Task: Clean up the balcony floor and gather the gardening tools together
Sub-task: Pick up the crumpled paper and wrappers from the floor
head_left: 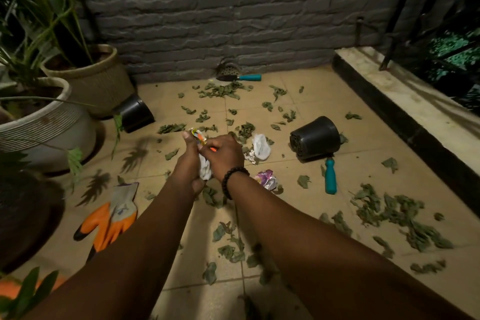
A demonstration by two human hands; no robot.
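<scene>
My left hand (191,161) and my right hand (224,154) meet over the middle of the tiled floor, both closed on a bundle of crumpled wrappers (205,171), white below and colourful above. Dry green leaves (389,213) lie scattered across the tiles. A teal-handled trowel (240,77) rests by the wall drain. Another teal-handled tool (330,176) lies right of my hands, next to a tipped black pot (315,139). An orange and grey glove (111,218) lies at the left. A white bag scrap (261,147) and a purple wrapper (267,179) sit on the floor.
Two large planters (44,127) (101,80) with tall plants stand at the left, with a second black pot (136,113) tipped beside them. A grey brick wall (233,21) closes the back. A raised ledge (405,109) with a railing runs along the right.
</scene>
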